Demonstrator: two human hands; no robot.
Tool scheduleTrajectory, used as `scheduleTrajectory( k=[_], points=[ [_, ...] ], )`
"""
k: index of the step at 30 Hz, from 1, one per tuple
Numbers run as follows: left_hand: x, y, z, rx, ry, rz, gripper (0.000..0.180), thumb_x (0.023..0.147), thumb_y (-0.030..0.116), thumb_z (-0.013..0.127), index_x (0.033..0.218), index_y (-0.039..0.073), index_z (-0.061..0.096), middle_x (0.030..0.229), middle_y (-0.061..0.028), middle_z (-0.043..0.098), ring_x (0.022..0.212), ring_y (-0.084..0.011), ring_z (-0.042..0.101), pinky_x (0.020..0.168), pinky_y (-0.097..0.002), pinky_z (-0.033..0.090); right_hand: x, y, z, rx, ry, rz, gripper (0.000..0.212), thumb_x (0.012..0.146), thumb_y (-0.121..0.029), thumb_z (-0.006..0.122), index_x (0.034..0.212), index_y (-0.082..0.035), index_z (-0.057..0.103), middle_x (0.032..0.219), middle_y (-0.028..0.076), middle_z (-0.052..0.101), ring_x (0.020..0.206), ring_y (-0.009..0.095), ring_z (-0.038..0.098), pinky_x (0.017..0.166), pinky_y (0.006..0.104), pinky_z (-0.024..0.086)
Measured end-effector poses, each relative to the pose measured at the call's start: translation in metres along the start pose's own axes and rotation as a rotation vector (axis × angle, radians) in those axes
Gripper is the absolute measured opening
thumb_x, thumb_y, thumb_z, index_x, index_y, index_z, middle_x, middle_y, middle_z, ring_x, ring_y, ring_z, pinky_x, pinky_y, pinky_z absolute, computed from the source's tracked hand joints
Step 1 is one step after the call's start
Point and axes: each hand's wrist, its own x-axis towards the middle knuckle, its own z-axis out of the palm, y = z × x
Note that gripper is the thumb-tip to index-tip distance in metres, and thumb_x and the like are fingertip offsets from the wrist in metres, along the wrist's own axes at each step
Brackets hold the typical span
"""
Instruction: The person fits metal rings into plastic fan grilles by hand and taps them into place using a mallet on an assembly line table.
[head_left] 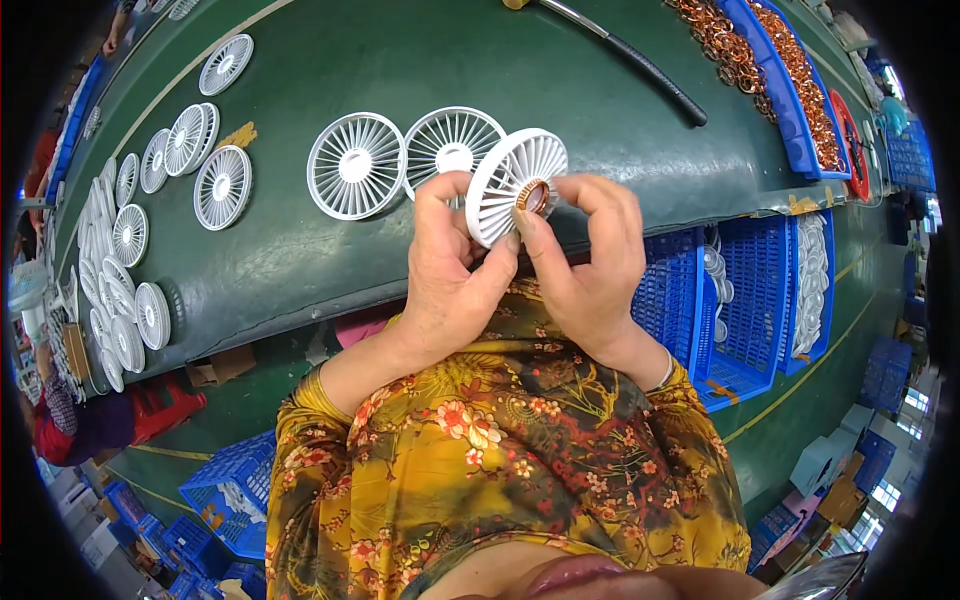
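My left hand [440, 275] is closed on the rim of a white round fan grille [497, 188], held up tilted above the table's near edge. A copper-coloured ring [536, 198] sits at the grille's hub. My right hand [598, 265] pinches at this ring, with its thumb on the ring's lower side and its fingers at the right. Whether the ring is fully seated on the hub I cannot tell. Just behind the held grille, another white grille [455, 140] lies on the table, partly hidden, with a further grille [356, 166] beside it.
A hammer with a black grip [655, 78] lies at the back of the green table [290, 270]. At the far right, a blue tray [790, 90] holds copper rings, with loose rings [722, 45] alongside. Many white grilles [222, 187] spread leftward. Blue crates [745, 300] stand below right.
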Motion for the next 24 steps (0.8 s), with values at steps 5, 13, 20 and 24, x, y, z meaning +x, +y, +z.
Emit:
scheduleTrajectory(
  k=[5, 13, 20, 24],
  points=[
    [0.003, 0.018, -0.008, -0.169, -0.179, -0.211, 0.055, 0.084, -0.008, 0.053, 0.133, -0.001, 0.029, 0.124, -0.0119, 0.048, 0.116, -0.0148, 0.05, 0.098, -0.0299, 0.042, -0.002, 0.003, -0.016, -0.251, -0.118, -0.251, 0.034, 0.072, -0.016, 0.075, 0.104, -0.004, 0.067, 0.091, 0.0, 0.06, 0.079, 0.018, 0.053, 0.071, 0.0313, 0.036],
    [0.003, 0.012, -0.009, -0.115, -0.135, -0.27, 0.029, 0.094, 0.015, 0.06, 0.114, 0.0, 0.044, 0.102, -0.0044, 0.058, 0.092, -0.0076, 0.056, 0.081, -0.0243, 0.048, 0.012, 0.015, -0.032, -0.22, -0.299, -0.543, 0.034, 0.072, -0.019, 0.073, 0.103, -0.007, 0.068, 0.091, -0.002, 0.057, 0.082, 0.016, 0.053, 0.075, 0.0318, 0.039],
    [0.0, 0.008, -0.005, -0.058, -0.113, -0.126, 0.029, 0.093, 0.013, 0.061, 0.114, 0.0, 0.045, 0.102, -0.0057, 0.06, 0.091, -0.0075, 0.058, 0.08, -0.0237, 0.049, 0.006, 0.018, -0.024, 0.11, -0.152, -0.135, 0.036, 0.077, -0.009, 0.071, 0.112, -0.003, 0.065, 0.1, 0.01, 0.06, 0.091, 0.026, 0.056, 0.08, 0.0352, 0.044],
    [-0.001, 0.001, -0.007, 0.02, -0.118, -0.044, 0.033, 0.093, 0.013, 0.061, 0.117, -0.001, 0.043, 0.106, -0.0074, 0.061, 0.093, -0.0085, 0.059, 0.082, -0.0238, 0.049, -0.003, 0.014, -0.019, 0.603, -0.206, 0.411, 0.05, 0.08, -0.014, 0.071, 0.125, 0.0, 0.054, 0.112, 0.016, 0.057, 0.099, 0.028, 0.058, 0.086, 0.0328, 0.046]
  ],
)
